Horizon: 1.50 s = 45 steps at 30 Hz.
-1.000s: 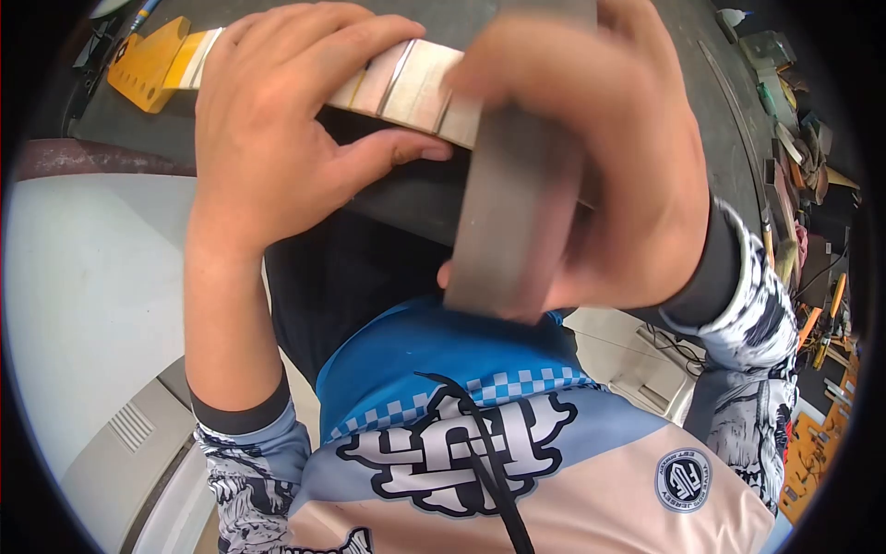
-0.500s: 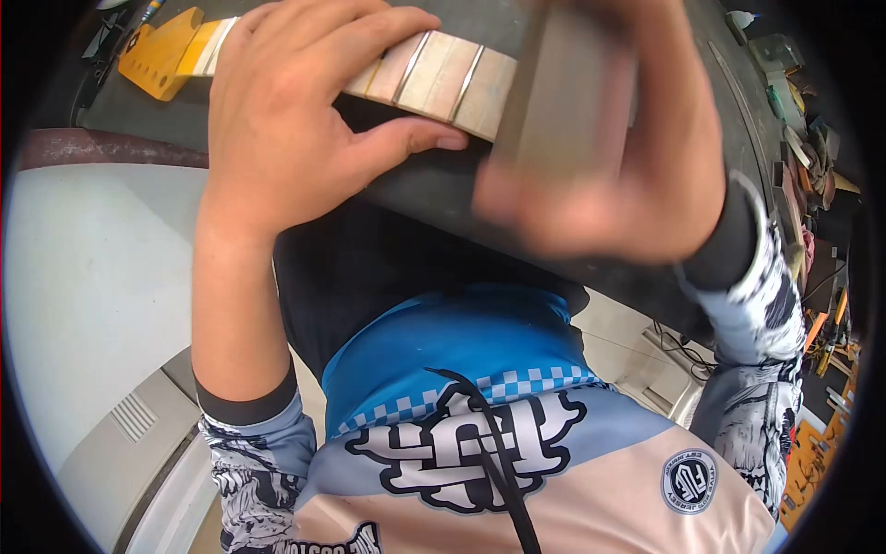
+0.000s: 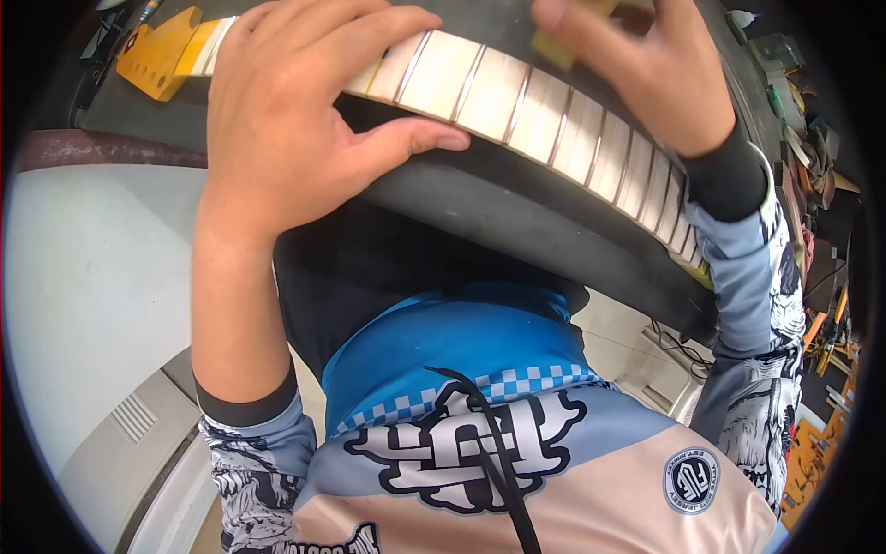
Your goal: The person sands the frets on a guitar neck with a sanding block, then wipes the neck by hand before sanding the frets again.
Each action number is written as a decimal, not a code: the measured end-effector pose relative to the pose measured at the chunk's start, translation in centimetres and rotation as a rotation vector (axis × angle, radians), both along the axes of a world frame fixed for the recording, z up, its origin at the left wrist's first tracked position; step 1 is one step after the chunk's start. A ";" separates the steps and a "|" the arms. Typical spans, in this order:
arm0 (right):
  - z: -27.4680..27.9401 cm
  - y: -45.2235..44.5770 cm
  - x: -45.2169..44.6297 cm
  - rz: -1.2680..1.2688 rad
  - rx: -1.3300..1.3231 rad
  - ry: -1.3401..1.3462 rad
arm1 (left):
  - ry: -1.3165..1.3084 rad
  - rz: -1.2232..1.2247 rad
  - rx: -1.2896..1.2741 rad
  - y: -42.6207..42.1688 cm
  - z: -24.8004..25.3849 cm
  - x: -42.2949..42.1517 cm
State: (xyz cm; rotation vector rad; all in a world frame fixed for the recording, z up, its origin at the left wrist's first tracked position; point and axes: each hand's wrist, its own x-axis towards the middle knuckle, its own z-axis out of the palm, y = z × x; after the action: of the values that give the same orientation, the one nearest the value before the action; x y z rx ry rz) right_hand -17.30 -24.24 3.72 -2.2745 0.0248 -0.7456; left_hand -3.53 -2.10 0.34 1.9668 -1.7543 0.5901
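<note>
My left hand (image 3: 286,120) is wrapped over a guitar neck (image 3: 494,88), with the thumb along its near edge. The neck has a pale fretboard with several metal frets, and its yellow headstock (image 3: 157,60) with small holes points to the upper left. Beyond the neck's far edge, at the top right, my right hand (image 3: 655,74) is slightly blurred, its fingers around a yellowish block (image 3: 556,48). That block is partly hidden and cut off by the top of the view. The right sleeve overlaps the neck's far right end.
Under the neck lies a dark work surface (image 3: 554,222). Tools and scraps (image 3: 812,157) crowd the right edge, with a cable (image 3: 678,351) lower down. A white panel (image 3: 101,268) stands at the left.
My right hand has moved up and away from the fretboard, taking the block off it and uncovering the frets on the right. My left hand keeps its hold.
</note>
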 end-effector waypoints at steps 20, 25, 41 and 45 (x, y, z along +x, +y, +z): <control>2.7 1.4 -1.2 0.127 0.321 0.360 | -0.007 0.022 0.019 -0.3 0.0 0.0; 0.4 1.3 -0.9 0.079 0.259 0.143 | -0.021 0.019 0.023 0.0 -0.1 0.1; -0.6 1.6 -2.3 0.309 -0.555 -0.070 | 0.042 0.034 -0.134 -0.8 -1.2 -0.3; -0.8 1.0 -1.6 0.262 -0.563 -0.048 | 0.077 0.094 0.050 0.0 0.3 -0.6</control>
State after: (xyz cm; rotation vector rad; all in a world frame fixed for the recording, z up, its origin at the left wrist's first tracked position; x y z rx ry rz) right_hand -18.95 -23.22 2.94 -2.7083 -0.5606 -0.7293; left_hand -4.09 -2.10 0.62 2.0876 -1.6528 0.4984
